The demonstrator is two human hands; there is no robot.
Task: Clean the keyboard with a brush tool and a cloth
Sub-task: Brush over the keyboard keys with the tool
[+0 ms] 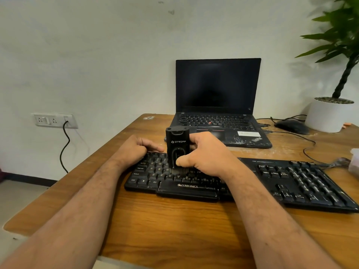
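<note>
A black keyboard (291,183) lies across the wooden desk (174,226). My right hand (206,154) grips a black upright brush tool (177,144), thumb on its front, with the bristles down on the keys near the middle-left rows. My left hand (134,150) rests on the keyboard's upper left corner with its fingers curled, the thumb pointing toward the brush. No cloth is in view.
An open black laptop (217,98) stands behind the keyboard. A black mouse (291,126) with cables and a white plant pot (328,115) sit at the back right. A pale object (354,162) shows at the right edge. A wall socket (54,120) is on the left.
</note>
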